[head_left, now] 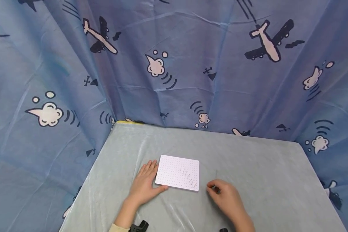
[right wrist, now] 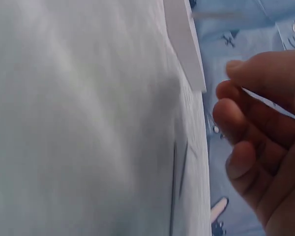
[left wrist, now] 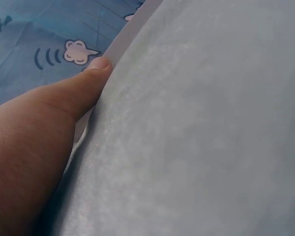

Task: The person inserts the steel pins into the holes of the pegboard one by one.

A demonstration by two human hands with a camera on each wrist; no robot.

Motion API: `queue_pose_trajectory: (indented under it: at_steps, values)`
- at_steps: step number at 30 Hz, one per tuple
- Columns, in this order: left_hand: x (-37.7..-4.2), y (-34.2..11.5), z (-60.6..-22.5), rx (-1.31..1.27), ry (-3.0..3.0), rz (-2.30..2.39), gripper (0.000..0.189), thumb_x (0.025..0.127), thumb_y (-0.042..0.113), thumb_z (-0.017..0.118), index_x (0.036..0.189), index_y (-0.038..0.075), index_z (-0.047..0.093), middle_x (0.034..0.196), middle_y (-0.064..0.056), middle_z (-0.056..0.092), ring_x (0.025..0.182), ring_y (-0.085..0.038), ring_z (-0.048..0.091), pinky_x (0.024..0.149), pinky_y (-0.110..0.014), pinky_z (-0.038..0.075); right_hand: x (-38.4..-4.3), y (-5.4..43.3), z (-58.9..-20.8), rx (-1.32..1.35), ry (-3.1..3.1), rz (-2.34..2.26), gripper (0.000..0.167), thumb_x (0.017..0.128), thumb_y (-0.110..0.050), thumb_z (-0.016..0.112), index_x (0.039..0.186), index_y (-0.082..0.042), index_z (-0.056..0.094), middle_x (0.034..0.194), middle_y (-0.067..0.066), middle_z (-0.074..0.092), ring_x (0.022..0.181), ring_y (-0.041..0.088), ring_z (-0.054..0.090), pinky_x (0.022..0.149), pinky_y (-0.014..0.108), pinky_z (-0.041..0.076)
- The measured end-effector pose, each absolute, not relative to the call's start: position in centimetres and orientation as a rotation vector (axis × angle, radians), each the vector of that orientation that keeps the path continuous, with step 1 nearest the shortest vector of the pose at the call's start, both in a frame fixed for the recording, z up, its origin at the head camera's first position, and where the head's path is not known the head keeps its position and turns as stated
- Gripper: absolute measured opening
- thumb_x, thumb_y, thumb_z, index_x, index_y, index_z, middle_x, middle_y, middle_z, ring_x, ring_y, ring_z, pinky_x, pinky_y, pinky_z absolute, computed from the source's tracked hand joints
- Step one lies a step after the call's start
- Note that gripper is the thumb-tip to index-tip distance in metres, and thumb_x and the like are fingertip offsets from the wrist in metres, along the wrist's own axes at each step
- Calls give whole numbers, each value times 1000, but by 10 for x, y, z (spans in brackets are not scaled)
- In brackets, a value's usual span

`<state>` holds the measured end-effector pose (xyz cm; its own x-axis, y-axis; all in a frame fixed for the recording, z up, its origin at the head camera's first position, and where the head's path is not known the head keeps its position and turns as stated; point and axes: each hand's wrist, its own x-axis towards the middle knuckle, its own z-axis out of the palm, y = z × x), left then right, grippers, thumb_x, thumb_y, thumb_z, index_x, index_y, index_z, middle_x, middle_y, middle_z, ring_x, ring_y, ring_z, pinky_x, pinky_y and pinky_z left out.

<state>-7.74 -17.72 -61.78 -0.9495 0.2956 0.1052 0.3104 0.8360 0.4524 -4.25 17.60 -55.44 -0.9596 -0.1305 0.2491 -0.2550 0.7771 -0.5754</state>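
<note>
A white board (head_left: 178,172) with a grid of small holes lies on the table, and several thin pins (head_left: 188,176) stand in a slanting row on its right half. My left hand (head_left: 145,185) lies flat with its fingers along the board's left side. The left thumb (left wrist: 96,73) touches the near edge. To the right of the board, my right hand (head_left: 227,198) has its fingers curled, thumb and index fingertips close together; I cannot tell whether anything thin is between them. A thin rod (right wrist: 174,187) lies on the cloth below that hand in the right wrist view.
A pale grey-green cloth (head_left: 264,174) covers the table, with a few creases. Blue curtains (head_left: 177,106) printed with planes and clouds hang behind it and at both sides. A yellow strip (head_left: 129,122) shows at the far left corner.
</note>
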Motion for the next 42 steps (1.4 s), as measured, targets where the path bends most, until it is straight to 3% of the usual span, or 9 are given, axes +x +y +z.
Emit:
queue_pose_trajectory:
  at_steps: [6,11,24,36,42]
  values:
    - [-78,-178,-616,-478,-2983,-715,114,90,85,63,170,7,38,179,-7,28,168,-23,16,138,-38,8,-41,193,-547,146,-3005,901,25,84,-7,93,103,-18,82,94,-10,71,76,5,59,66,31,55]
    - [-76,-176,-616,-486,-2979,-720,114,91,85,63,170,7,39,179,-7,29,168,-23,17,138,-39,9,-36,203,-546,99,-3080,862,28,83,-9,93,108,-14,80,93,-9,67,77,8,57,67,34,53]
    - [-78,-179,-619,-480,-2969,-706,113,91,86,62,170,7,39,178,-8,29,167,-24,17,138,-40,9,-43,211,-554,31,-3137,841,12,95,-19,85,101,-11,78,81,-7,60,73,12,54,68,37,53]
    - [-76,-178,-618,-477,-2976,-715,114,91,84,64,169,6,39,178,-8,29,167,-24,17,138,-39,8,-47,205,-554,34,-3173,800,13,95,-12,78,85,-16,71,72,-7,58,64,13,52,60,35,48]
    - [-77,-177,-616,-482,-2986,-712,113,91,83,65,170,7,38,178,-8,30,167,-24,17,138,-39,7,-47,202,-553,-79,-3213,791,6,91,-12,74,88,-12,69,75,-4,59,66,16,53,59,35,48]
